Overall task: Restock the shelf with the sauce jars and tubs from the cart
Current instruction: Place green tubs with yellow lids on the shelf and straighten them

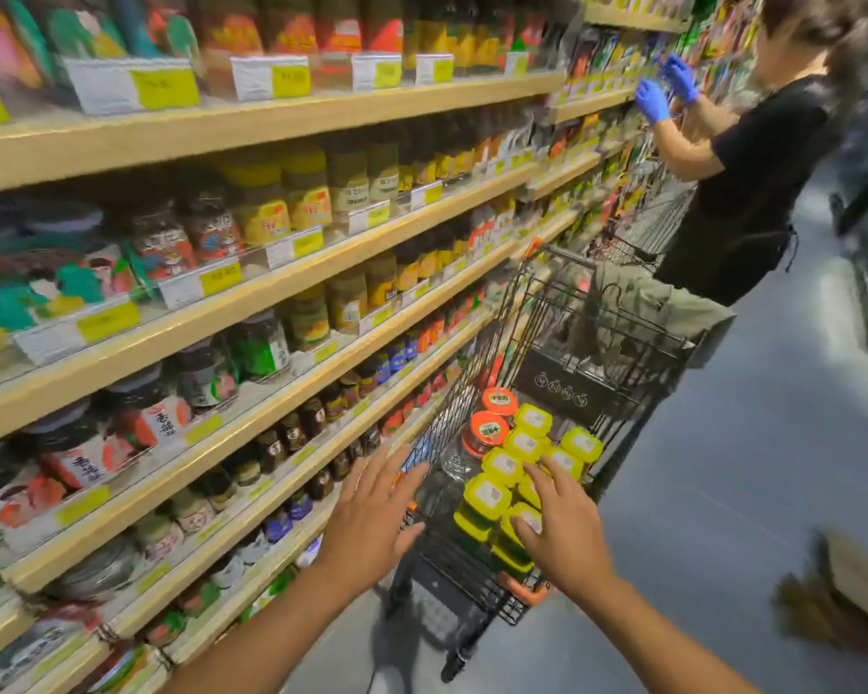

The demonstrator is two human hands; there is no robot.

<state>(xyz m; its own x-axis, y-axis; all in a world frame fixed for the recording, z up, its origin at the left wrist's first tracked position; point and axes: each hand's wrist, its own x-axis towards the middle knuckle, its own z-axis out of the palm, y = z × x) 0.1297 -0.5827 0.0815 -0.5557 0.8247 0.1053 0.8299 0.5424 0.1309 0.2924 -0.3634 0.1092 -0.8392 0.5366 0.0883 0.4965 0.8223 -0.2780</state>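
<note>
Both hands reach over the loaded cart beside the shelf.
Head view: left hand (372,518) and right hand (554,525) spread wide, holding nothing; yellow-lidded tubs (487,495) and orange-lidded jars (489,428) sit in the black cart (562,388), shelf (251,313) left.

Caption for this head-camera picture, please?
Open left hand and right hand reach for yellow-lidded plastic tubs in black wire cart beside wooden shelves.

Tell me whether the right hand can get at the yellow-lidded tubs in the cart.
Probably yes. The right hand is open, fingers spread just over the yellow-lidded tubs. The cart is open-topped, and nothing lies between hand and tubs.
</note>
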